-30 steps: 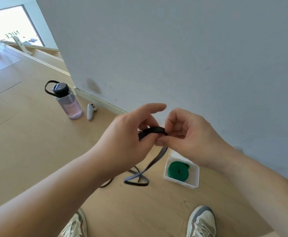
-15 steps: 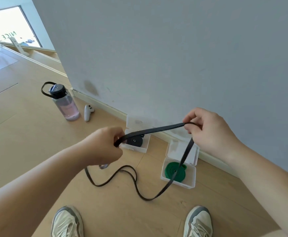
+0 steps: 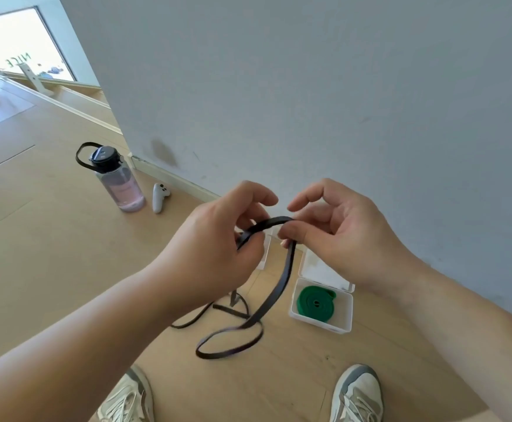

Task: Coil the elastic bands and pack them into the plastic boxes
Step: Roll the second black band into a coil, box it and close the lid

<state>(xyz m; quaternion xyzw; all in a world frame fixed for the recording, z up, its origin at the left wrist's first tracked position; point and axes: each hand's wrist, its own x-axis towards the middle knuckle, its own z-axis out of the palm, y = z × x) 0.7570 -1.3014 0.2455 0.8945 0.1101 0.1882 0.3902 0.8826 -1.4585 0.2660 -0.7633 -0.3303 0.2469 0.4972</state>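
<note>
A long black elastic band [image 3: 279,284] runs between both hands and hangs down to the wooden floor, where it ends in a loose loop. My left hand [image 3: 212,251] pinches one part of it, and my right hand [image 3: 337,236] pinches it close by, thumb on top. Below my right hand an open white plastic box [image 3: 347,315] holds a coiled green band [image 3: 315,303]. A second white box [image 3: 265,254] is almost hidden behind my left hand; its contents cannot be seen.
A grey wall rises right behind the boxes. A clear bottle [image 3: 117,181] with a black lid and a white controller [image 3: 158,197] stand on the floor at the left. My two shoes [image 3: 356,394] show at the bottom edge.
My hands were spread apart with the black band stretched between them; now they have come together, and the hanging band has dropped into a loop on the floor.
</note>
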